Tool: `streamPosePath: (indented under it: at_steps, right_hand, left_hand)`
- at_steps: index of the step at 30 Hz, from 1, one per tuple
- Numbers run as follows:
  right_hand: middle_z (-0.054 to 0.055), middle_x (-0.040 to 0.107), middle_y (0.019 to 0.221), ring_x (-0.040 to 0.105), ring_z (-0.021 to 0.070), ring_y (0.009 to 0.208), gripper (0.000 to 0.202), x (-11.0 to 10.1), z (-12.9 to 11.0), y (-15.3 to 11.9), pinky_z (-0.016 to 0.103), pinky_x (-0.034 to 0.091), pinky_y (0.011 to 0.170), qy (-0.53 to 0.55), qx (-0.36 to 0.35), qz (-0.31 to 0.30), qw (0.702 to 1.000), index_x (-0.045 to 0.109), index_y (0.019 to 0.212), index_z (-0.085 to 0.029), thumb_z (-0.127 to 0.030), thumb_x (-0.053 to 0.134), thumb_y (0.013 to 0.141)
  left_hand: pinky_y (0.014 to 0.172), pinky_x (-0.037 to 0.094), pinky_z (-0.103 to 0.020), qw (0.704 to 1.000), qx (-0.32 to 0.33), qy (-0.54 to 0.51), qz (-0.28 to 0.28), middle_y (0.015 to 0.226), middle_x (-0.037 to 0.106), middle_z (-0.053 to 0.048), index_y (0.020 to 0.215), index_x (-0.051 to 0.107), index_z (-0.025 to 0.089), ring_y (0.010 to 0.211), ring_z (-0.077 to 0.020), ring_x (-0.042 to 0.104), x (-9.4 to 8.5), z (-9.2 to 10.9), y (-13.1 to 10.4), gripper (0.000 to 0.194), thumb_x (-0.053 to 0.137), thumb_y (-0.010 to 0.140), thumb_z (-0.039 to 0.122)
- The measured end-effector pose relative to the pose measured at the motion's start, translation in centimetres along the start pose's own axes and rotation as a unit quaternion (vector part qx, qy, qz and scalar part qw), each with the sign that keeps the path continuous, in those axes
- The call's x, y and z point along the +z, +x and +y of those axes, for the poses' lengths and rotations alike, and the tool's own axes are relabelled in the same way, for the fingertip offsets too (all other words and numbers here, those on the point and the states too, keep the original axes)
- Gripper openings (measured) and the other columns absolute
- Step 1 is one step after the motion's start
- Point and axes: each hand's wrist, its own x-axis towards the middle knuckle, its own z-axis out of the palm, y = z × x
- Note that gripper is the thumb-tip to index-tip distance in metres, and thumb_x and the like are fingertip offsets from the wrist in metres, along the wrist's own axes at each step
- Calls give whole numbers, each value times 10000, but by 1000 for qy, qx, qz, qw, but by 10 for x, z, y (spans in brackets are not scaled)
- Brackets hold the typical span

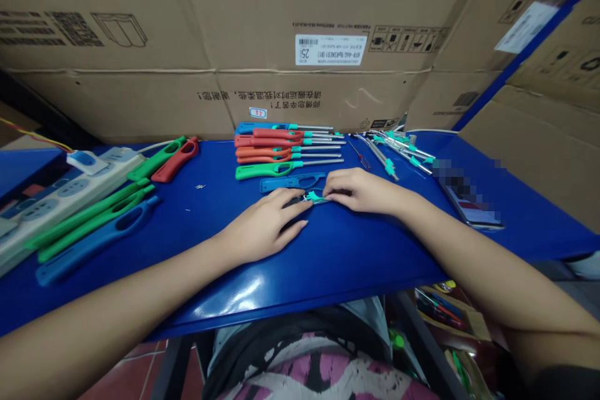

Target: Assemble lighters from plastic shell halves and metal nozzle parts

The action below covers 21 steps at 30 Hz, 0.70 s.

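Teal part (315, 197) between both hands, at counter (356, 256) level.
Looks light and stiff, metal probably slick, thin ends perhaps fragile; best taken by the teal collar. Right hand (359, 190) seems to pinch its right end; left hand (265, 225) bent over the other, grip hidden, cannot tell. Blue shell (288, 184) just behind, lighters (267, 153) beyond, phone (475, 214) off right.

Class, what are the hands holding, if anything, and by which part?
A teal piece: the right hand pinches its right end; the left hand is at its left end, grip unclear.
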Motion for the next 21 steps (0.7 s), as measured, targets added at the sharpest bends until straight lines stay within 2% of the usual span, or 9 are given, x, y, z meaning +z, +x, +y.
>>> streamPosePath:
  at_steps: [6,8,12,14,17,19,21]
  right_hand:
    - [85,685,950,646,177,862,172,-4,-4,0,321,522,805,4,-3,-5,1000,705,980,-159,-192,537,960]
    - [84,696,967,651,178,882,180,-10,-2,-2,319,521,816,-4,5,15,1000,704,1006,-168,-225,539,962]
    - [84,723,1003,652,212,902,177,-24,12,-8,337,497,786,-131,109,103,980,719,1006,-195,-242,572,919]
    - [68,723,864,642,210,793,203,-28,21,-11,321,469,694,-173,183,133,959,728,1019,-195,-241,578,891]
    - [10,630,621,568,172,593,249,-29,33,-13,283,408,584,-158,266,161,937,737,1024,-191,-204,551,858]
    - [9,627,632,566,169,597,275,-26,37,-13,286,429,600,-135,264,179,938,739,1025,-194,-167,540,837]
    - [43,674,765,609,195,729,273,-21,37,-10,327,491,706,-118,197,184,956,736,1037,-197,-161,551,839]
  left_hand:
    - [1085,464,-514,999,-10,-28,12,1369,550,-158,1380,570,200,1279,-305,521,0,1,2,407,489,1003,330]
    - [1087,463,-509,999,-10,-30,11,1369,546,-162,1379,570,194,1280,-303,522,0,1,2,407,481,1006,328]
    - [1083,470,-506,1000,-3,-14,9,1378,539,-167,1376,575,193,1294,-306,518,-1,0,0,405,466,1011,333]
    - [1078,478,-505,1000,1,-6,15,1392,533,-164,1379,576,208,1300,-307,520,0,0,-1,404,471,1008,326]
    - [1079,485,-495,1000,3,-4,29,1414,525,-162,1375,585,216,1315,-307,520,0,-2,-4,398,484,1000,305]
    - [1080,489,-486,999,5,-8,35,1423,524,-159,1356,603,216,1316,-303,526,0,-2,-5,385,491,997,295]
    - [1082,492,-474,999,6,-15,42,1425,530,-149,1331,625,220,1313,-294,534,0,-3,-5,366,493,995,284]
